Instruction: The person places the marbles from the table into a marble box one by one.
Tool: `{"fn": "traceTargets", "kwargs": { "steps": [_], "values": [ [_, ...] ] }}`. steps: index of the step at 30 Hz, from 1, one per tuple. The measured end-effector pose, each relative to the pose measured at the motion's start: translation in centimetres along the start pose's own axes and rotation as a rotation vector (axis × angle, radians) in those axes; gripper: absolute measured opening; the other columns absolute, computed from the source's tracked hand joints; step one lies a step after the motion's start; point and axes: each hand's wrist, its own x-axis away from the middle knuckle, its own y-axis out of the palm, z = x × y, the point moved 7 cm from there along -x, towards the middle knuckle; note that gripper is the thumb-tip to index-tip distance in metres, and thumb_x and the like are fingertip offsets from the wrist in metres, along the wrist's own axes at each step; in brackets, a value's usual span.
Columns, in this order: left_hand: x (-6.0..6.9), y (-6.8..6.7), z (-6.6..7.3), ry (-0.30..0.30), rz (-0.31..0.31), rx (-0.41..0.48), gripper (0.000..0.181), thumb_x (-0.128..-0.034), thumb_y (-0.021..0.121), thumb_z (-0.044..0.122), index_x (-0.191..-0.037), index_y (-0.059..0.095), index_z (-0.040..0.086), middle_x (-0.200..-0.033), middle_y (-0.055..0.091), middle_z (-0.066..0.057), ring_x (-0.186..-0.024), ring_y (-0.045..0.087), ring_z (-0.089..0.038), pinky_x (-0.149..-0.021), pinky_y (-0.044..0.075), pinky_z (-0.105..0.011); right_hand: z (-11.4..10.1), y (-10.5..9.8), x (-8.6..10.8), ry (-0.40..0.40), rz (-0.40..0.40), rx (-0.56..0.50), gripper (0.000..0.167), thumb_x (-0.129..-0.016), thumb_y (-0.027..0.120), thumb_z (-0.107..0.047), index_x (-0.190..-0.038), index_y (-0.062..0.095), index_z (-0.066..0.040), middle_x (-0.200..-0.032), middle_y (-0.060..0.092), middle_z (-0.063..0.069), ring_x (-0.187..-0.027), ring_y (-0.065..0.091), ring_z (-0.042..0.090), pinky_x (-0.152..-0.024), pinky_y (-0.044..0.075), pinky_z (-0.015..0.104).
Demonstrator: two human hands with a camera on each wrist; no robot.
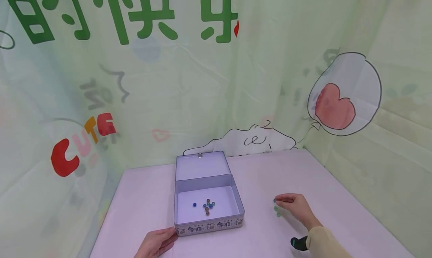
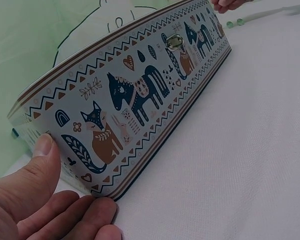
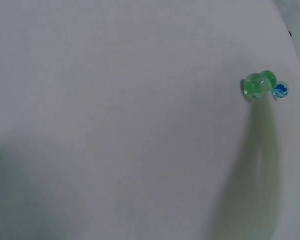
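An open tin box (image 1: pixel 210 228) with a patterned front stands on the table, its lid (image 1: pixel 202 167) tipped back. Inside lie several small glass marbles (image 1: pixel 207 209), with a blue marble (image 1: pixel 194 204) apart on the left. My left hand (image 1: pixel 158 241) holds the front left corner of the box; in the left wrist view, the thumb (image 2: pixel 46 155) lies on its side, the fingers at its bottom edge. On the right, my right hand (image 1: pixel 297 206) reaches down to a blue marble (image 3: pixel 280 90) beside green marbles (image 3: pixel 258 85). Its fingertips are just short of that marble in the right wrist view.
A black band (image 1: pixel 299 243) sits by the right sleeve (image 1: pixel 325 243). The pale table (image 1: pixel 270 175) is enclosed by a printed curtain (image 1: pixel 189 81) behind and on both sides. The lid stands close to the back curtain.
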Motion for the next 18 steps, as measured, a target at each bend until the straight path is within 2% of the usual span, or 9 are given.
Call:
{"fn": "traceTargets", "kwargs": {
  "steps": [9,18],
  "values": [
    [0.0,0.1,-0.1,-0.007,-0.007,-0.018,0.050,-0.0977,0.071,0.019,-0.133,0.057,-0.014,-0.116,0.076,-0.020,-0.100,0.076,-0.019,-0.092,0.064,-0.036,2.3,0.3,0.7,0.051,0.012,0.063,0.021,-0.087,0.081,-0.014,-0.105,0.078,-0.003,-0.102,0.079,0.009,-0.090,0.071,0.013,-0.071,0.058,0.020],
    [0.1,0.0,-0.1,0.002,-0.016,-0.012,0.045,-0.0973,0.071,0.019,-0.129,0.062,-0.012,-0.114,0.076,-0.019,-0.099,0.076,-0.018,-0.091,0.064,-0.035,2.8,0.8,1.0,0.005,0.031,0.187,0.018,-0.081,0.086,-0.017,-0.097,0.080,-0.011,-0.096,0.080,0.003,-0.089,0.073,0.013,-0.076,0.058,0.021]
  ]
}}
